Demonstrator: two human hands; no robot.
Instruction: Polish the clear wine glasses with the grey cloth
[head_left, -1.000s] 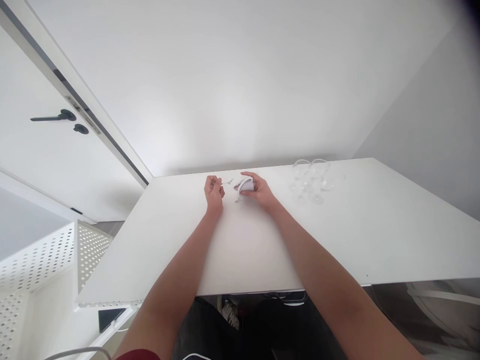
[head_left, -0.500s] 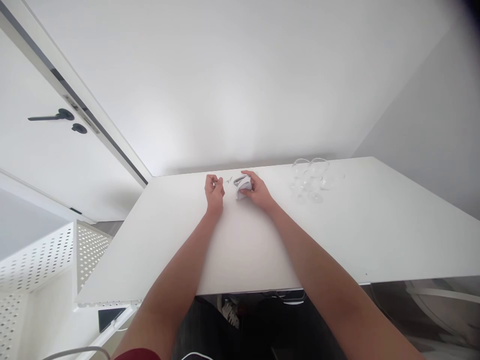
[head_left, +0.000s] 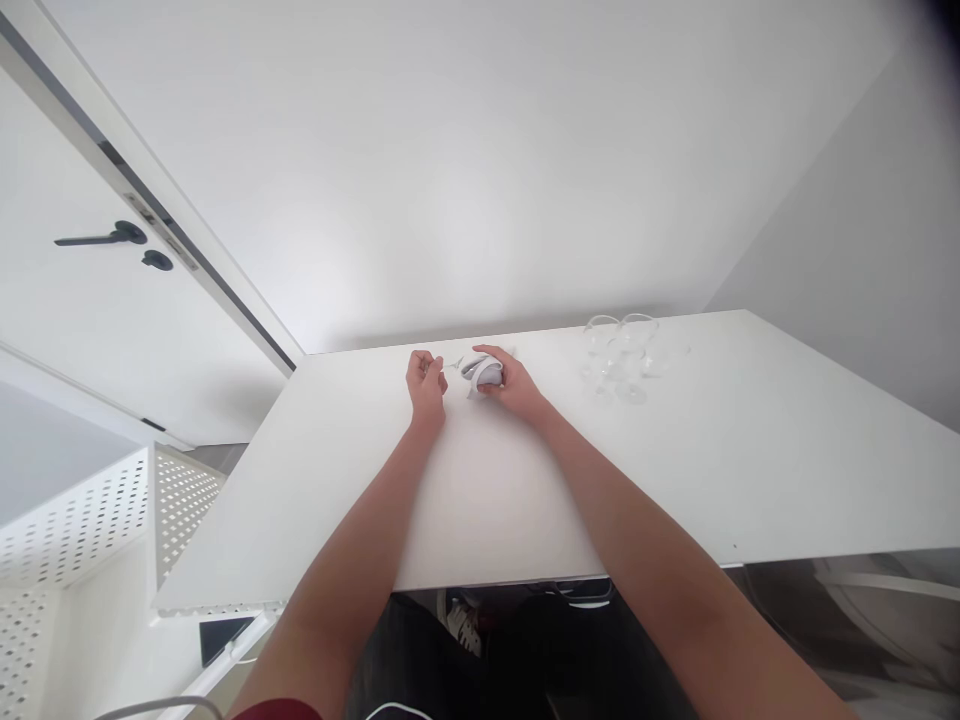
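My right hand (head_left: 517, 385) is closed round a small white and grey thing (head_left: 490, 372), curved and hollow-looking with a dark opening toward the left. Its exact kind does not show. To its left, my left hand (head_left: 427, 385) is closed in a pinch just above the table; what lies between its fingers is too small to make out. Some thin greyish slivers (head_left: 457, 363) show in the gap between the two hands, near the left fingertips. Both hands are close to the back edge of the white table (head_left: 480, 490).
Several clear glass vessels (head_left: 622, 350) stand close together at the back right of the table. The wall (head_left: 465, 200) rises right behind. A white door with a black handle (head_left: 112, 234) is on the left, above a perforated white panel (head_left: 184, 495).
The white and grey thing has turned a little in my right hand, showing more of its curved side. My left hand has shifted very slightly left. The glass vessels have not moved.
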